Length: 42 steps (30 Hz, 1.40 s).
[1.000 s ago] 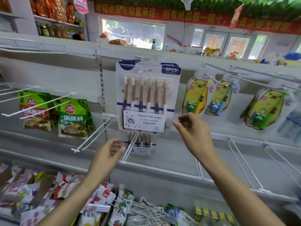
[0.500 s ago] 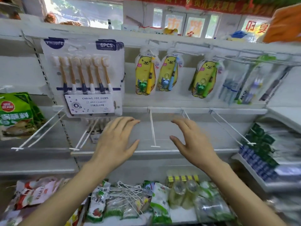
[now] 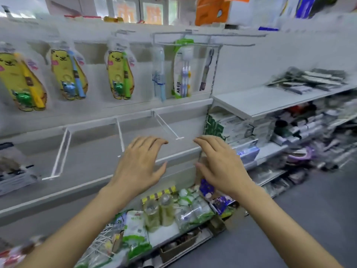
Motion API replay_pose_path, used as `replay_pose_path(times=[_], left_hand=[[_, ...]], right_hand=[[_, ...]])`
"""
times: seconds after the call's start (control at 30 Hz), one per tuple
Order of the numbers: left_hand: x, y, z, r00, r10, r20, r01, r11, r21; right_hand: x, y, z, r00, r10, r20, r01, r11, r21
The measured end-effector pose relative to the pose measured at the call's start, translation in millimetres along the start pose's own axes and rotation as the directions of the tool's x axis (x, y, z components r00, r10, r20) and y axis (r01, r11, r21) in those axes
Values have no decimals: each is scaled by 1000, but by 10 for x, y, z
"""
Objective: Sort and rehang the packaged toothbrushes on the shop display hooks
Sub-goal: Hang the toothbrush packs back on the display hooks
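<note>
Your left hand (image 3: 140,163) and right hand (image 3: 220,163), mid-frame, are spread wide and hold nothing. The packaged toothbrushes (image 3: 118,74) hang on hooks across the upper left.

Three yellow bear-shaped toothbrush packs (image 3: 119,74) hang in a row from the far upper hooks at left. To their right hang a clear pack with blue brushes (image 3: 159,74), a green-topped pack (image 3: 183,70) and a dark single brush (image 3: 206,72). Nearer, lower hooks (image 3: 168,125) jut out bare.
</note>
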State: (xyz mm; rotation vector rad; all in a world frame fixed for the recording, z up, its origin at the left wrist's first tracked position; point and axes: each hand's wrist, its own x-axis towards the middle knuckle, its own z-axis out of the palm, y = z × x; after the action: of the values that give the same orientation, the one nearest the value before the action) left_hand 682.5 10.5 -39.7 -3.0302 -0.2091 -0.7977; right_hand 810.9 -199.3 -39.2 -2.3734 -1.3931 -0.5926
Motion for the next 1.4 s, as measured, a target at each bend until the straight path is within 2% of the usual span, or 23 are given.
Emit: replay_pose_path(times=[0.3, 0.6, 0.83, 1.1, 1.4], left_hand=[[978, 1592, 650, 995, 97, 12, -95, 991, -99], [1848, 2639, 1228, 969, 246, 16, -240, 954, -179], [2664, 3137, 1799, 948, 317, 16, -304, 920, -247], [3887, 3400, 2594, 957, 291, -15, -284, 920, -270], [5106, 3602, 3114, 959, 283, -3, -277, 936, -218]], right_hand=[[-716, 1610, -529, 990, 136, 45, -132, 988, -81], [-1157, 2760, -851, 956, 292, 21, -287, 950, -125], [-1154, 3660, -827, 925, 380, 5, -375, 915, -152], [-674, 4980, -592, 899, 437, 24, -428, 889, -162], [-31, 6289, -366, 907, 420, 44, -411, 902, -134]])
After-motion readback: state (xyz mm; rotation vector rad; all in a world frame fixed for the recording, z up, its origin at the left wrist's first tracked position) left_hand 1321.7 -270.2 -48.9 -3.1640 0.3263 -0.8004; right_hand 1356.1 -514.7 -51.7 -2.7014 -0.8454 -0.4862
